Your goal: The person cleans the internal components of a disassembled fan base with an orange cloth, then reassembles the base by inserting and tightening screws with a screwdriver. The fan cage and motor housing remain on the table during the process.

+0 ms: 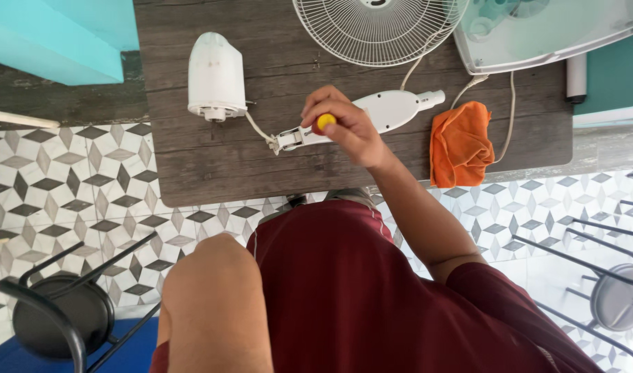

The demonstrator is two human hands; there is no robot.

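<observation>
My right hand (345,128) is closed around a screwdriver with a yellow handle (325,121). Its tip points down onto a long white fan neck piece (392,109) that lies on the dark wooden table (213,162). A thin white cable (256,127) joins the left end of that piece to a white motor housing (216,74) lying further left. My left arm (213,304) is bent low at the bottom left, and its hand is out of view.
A white wire fan grille (379,27) and a pale fan base (544,31) lie at the table's far edge. An orange cloth (460,141) sits right of my hand. Black stools (61,318) (617,297) stand on the patterned tile floor on both sides.
</observation>
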